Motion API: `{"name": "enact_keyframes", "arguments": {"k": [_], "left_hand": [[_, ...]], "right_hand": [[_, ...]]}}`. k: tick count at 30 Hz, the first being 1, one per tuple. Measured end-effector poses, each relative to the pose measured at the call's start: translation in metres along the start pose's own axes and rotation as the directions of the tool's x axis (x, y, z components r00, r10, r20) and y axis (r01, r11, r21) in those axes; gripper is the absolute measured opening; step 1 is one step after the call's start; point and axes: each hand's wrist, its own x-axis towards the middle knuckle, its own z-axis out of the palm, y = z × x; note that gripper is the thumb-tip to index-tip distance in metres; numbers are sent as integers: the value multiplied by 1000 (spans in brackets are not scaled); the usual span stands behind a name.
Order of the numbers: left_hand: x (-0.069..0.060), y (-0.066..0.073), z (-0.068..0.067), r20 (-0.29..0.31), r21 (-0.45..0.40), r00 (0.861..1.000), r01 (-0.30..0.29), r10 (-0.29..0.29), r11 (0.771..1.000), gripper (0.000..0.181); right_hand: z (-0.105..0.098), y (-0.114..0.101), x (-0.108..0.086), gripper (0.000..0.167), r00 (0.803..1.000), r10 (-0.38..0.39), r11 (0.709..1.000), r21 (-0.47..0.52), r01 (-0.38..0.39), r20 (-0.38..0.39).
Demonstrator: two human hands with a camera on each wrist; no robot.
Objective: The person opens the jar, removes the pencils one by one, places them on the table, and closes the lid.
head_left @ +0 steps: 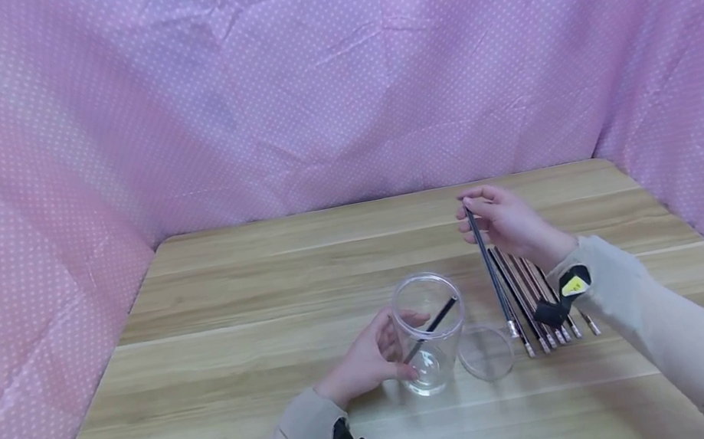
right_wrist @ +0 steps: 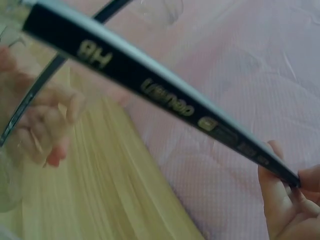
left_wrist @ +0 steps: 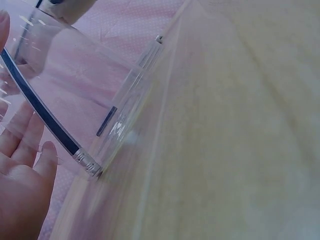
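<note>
My left hand [head_left: 368, 356] grips a clear plastic jar [head_left: 441, 383] standing upright on the table, thumb on the near side and fingers round the far side. Inside the jar leans one dark pencil [head_left: 441, 314]; the left wrist view shows its metal eraser band [left_wrist: 87, 162] at the jar's bottom. To the right, my right hand [head_left: 509, 220] pinches another dark pencil [head_left: 489, 270] by its far end and holds it up at a slant, eraser end down. In the right wrist view this pencil [right_wrist: 135, 80] carries the letters HB.
A clear round lid [head_left: 486, 354] lies flat just right of the jar. Beside it, several pencils [head_left: 521, 300] lie in a row under the right forearm, eraser ends toward me. A pink dotted cloth [head_left: 329, 83] hangs behind and on both sides of the wooden table [head_left: 230, 286].
</note>
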Motion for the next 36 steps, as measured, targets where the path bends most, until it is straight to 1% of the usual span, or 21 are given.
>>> {"name": "enact_keyframes", "arguments": {"k": [5,11,14,17,19,21,23,26,27,28,31,33,36], "left_hand": [[0,-2,1,-3,2,1000,-14,14,1000,80],[1,-5,3,25,-41,998,-56,57,998,73],[1,-3,4,15,-29,999,-41,41,999,73],[1,-1,6,-12,-5,1000,-12,12,1000,76],[0,0,6,-25,11,1000,5,-5,1000,76],[0,0,7,-24,3,1000,12,-12,1000,75],[0,0,7,-21,-1,1000,13,-13,1000,72],[0,0,8,-15,-11,1000,18,-18,1000,71],[0,0,8,-14,-11,1000,17,-17,1000,71],[0,0,9,-15,-11,1000,12,-12,1000,71],[0,-1,9,-11,-15,1000,-10,10,1000,74],[0,-1,9,-9,-24,1000,-30,30,999,77],[-1,-2,9,-11,-31,999,-37,37,999,78]], "right_hand": [[-18,15,-4,10,1000,15,1000,-17,-15,11],[-41,33,-13,8,1000,4,998,-62,-4,6],[-55,39,-14,10,1000,-15,993,-119,15,2],[-69,43,-11,11,999,-33,978,-205,31,-6],[-77,44,-10,12,999,-33,962,-273,27,-20],[-85,43,-8,17,999,-28,941,-337,15,-35],[-92,41,-7,20,998,-26,927,-375,6,-49],[-102,39,-6,29,997,-24,901,-434,-8,-68],[-106,39,-6,29,997,-25,894,-447,-9,-70],[-109,39,-6,32,997,-26,882,-471,-11,-71],[-118,39,-6,38,998,-30,828,-560,-9,-61],[-123,40,-5,37,998,-36,797,-604,0,-47],[-129,43,-5,33,999,-42,756,-654,12,-30]]}}
